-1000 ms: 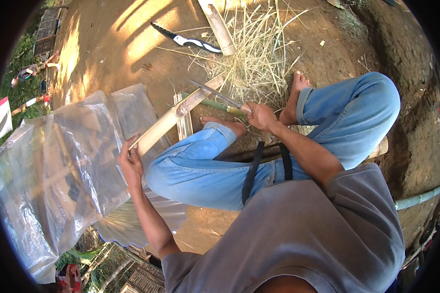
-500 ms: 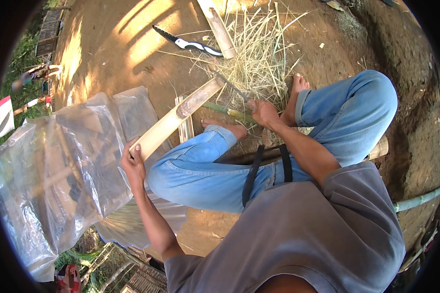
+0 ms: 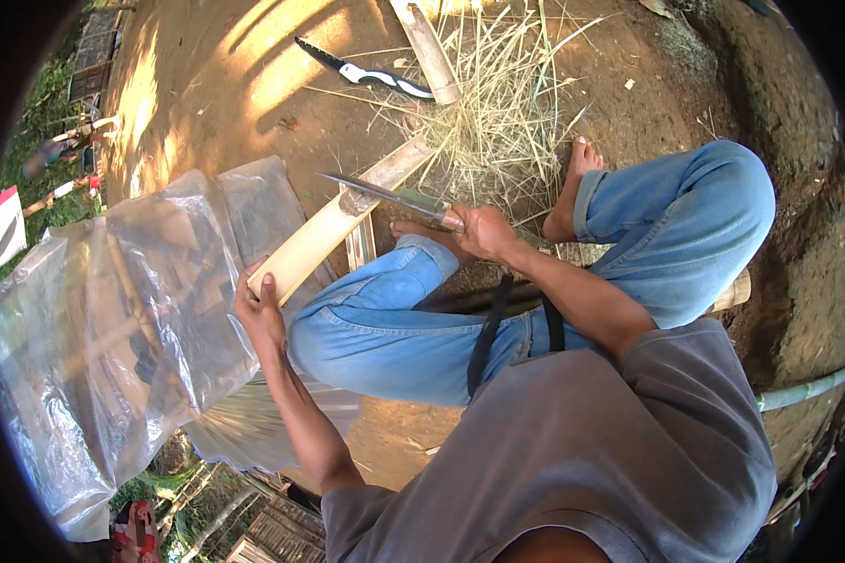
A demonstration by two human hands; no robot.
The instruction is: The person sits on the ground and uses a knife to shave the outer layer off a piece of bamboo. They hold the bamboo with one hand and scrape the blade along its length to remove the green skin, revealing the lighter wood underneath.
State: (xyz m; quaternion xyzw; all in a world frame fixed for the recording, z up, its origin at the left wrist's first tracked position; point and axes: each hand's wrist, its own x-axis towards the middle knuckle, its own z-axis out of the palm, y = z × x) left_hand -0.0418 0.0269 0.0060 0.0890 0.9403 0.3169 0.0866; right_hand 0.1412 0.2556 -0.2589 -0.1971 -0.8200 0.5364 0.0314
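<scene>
A split bamboo strip slants up and away from my left hand, which grips its near end with the thumb on top. Its far end reaches the edge of a pile of bamboo shavings. In my right hand is a knife, held by its handle. The blade points left and lies across the strip around its dark patch; whether it touches the strip I cannot tell. Beneath, near my foot, pale bamboo pieces are partly hidden.
A folding saw and another split bamboo piece lie by the shavings. Clear plastic sheeting covers things at my left. A green bamboo pole is at the right. A person is far left.
My right hand has moved left and slightly down, bringing the knife from beyond the strip's far end to across its middle. The left hand keeps its hold on the strip.
</scene>
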